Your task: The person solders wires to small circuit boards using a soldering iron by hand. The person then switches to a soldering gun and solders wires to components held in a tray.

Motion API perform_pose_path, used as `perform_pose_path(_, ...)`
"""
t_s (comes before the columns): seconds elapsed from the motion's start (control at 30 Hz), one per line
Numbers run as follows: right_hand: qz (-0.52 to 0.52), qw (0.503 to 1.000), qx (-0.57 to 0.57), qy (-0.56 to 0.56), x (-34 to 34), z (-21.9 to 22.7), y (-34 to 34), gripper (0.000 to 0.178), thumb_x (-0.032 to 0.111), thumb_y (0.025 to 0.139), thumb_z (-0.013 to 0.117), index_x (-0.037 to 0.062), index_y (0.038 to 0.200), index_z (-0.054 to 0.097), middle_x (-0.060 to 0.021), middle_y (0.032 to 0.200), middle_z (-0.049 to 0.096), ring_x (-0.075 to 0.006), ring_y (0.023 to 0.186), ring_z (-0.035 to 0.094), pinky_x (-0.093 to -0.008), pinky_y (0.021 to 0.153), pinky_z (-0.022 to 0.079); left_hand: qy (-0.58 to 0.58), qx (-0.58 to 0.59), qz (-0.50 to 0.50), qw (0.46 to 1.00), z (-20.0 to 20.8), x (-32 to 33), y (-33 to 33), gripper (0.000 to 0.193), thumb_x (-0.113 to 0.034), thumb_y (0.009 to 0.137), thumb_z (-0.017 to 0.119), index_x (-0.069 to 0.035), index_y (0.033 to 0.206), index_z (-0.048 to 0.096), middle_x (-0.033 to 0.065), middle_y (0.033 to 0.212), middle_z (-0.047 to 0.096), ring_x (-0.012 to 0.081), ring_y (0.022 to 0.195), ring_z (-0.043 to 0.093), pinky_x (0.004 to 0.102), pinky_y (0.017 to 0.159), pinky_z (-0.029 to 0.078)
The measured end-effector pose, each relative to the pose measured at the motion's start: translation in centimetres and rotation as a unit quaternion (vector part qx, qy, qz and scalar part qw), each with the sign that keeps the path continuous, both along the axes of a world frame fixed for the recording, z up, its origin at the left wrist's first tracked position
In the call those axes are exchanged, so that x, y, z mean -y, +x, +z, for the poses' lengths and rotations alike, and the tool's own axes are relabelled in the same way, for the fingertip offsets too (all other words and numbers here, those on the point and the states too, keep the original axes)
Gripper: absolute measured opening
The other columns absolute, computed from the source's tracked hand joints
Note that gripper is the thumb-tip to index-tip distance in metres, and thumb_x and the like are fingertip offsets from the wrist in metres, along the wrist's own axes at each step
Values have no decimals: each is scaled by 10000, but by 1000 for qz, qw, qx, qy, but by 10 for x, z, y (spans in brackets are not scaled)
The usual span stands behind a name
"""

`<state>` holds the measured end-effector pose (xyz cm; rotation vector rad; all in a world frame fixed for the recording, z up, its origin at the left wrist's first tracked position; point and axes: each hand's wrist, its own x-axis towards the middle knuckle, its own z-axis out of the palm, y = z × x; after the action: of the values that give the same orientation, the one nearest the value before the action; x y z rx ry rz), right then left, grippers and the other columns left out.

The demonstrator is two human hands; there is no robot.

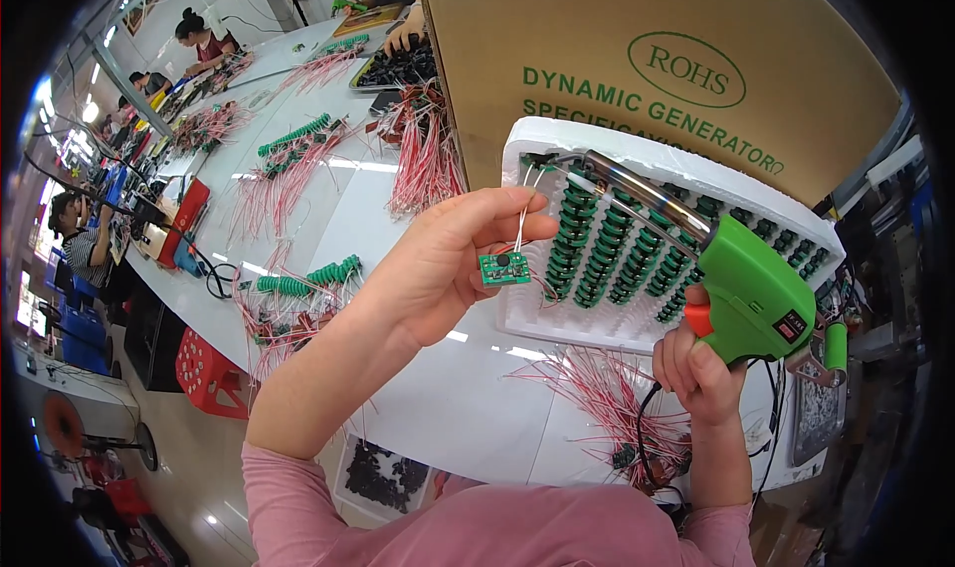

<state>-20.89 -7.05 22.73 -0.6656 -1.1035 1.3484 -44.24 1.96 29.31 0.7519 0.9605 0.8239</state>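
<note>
My left hand (450, 259) is raised over the white table and pinches thin white wires from which a small green circuit board (504, 268) hangs. My right hand (698, 363) grips a green soldering gun (751, 290) with a red trigger. Its long metal barrel (637, 191) points up and left, with the tip near the upper ends of the wires. Behind both stands a white foam tray (525, 308) filled with rows of green coils (597, 259).
A loose heap of red wires (617, 398) lies on the table before the tray. A large brown cardboard box (637, 60) stands behind it. More wire bundles (428, 159) and green coils (298, 284) spread along the long table, where other people work at the far left.
</note>
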Motion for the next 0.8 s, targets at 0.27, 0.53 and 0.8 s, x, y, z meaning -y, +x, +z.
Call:
perform_pose_path(0.27, -15, 1000, 4, 2, -1, 0, -3, 497, 138, 781, 538, -28, 1213, 358, -28, 542, 455, -88, 381, 362, -239, 388, 325, -19, 85, 24, 996, -6, -4, -1, 180, -258, 783, 604, -122, 900, 595, -16, 781, 647, 2, 566, 513, 155, 469, 361)
perform_pose_path(0.53, -16, 1000, 3, 8, -6, -2, -5, 487, 123, 783, 529, -32, 1212, 359, -28, 535, 452, -86, 380, 357, -230, 380, 313, -16, 66, 28, 997, -6, -4, 1, 181, -251, 777, 611, -118, 900, 596, -23, 771, 646, 0, 563, 512, 151, 469, 360)
perform_pose_path(0.8, -11, 1000, 10, 2, -9, -2, -5, 469, 116, 787, 517, -35, 1204, 365, -25, 522, 441, -86, 382, 355, -231, 379, 308, -9, 71, 34, 997, -8, -5, 1, 199, -258, 768, 618, -118, 908, 600, -26, 770, 645, -6, 548, 484, 152, 474, 346)
